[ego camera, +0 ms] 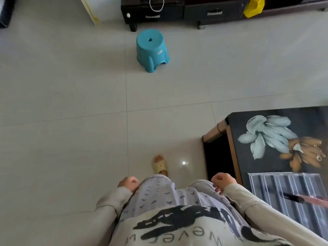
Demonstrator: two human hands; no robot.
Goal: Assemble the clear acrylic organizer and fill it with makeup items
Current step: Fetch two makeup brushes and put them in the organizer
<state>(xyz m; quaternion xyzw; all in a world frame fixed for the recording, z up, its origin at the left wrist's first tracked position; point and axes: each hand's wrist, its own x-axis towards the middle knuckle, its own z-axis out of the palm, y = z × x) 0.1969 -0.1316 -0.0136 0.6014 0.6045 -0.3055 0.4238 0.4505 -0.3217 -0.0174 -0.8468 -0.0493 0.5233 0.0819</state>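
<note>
A clear acrylic piece with several parallel ridges [276,190] lies on the dark floral-print table [236,121] at the lower right. A slim dark and pink makeup stick [305,199] rests across it. My left hand [128,182] hangs by my left thigh with its fingers loosely curled and holds nothing. My right hand [222,179] hangs by my right thigh, close to the table's near-left edge, its fingers likewise loosely curled around nothing. Both hands are apart from the acrylic piece.
A teal plastic stool [151,49] stands on the tiled floor ahead. Behind it runs a low dark cabinet [177,13] with a yellow bag [253,7] on its right end. My foot in a beige slipper [159,166] is on the floor in front of me.
</note>
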